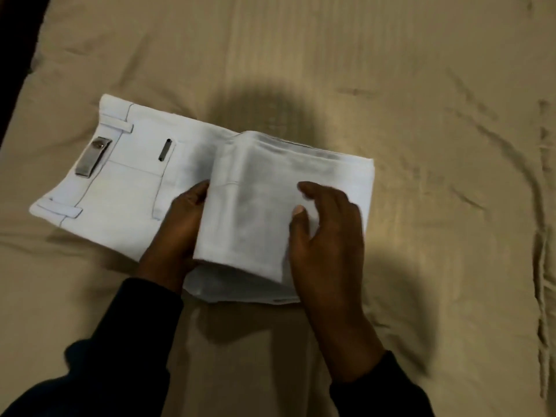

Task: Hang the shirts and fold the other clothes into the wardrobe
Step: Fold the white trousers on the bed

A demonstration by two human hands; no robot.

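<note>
White trousers (126, 188) are lying partly folded on the tan bedsheet (421, 115), waistband toward its left edge. The left hand (177, 233) is curling under the raised fold's left side, gripping it, while the right hand (328, 236) is resting on top, fingers loosely spread.

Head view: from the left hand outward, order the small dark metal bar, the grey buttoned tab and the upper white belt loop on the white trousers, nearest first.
From the left hand, gripping the folded leg's edge of the white trousers:
1. Small dark metal bar, just above the hand.
2. Grey buttoned tab, further left on the waistband.
3. Upper white belt loop, at the waistband's far corner.
</note>
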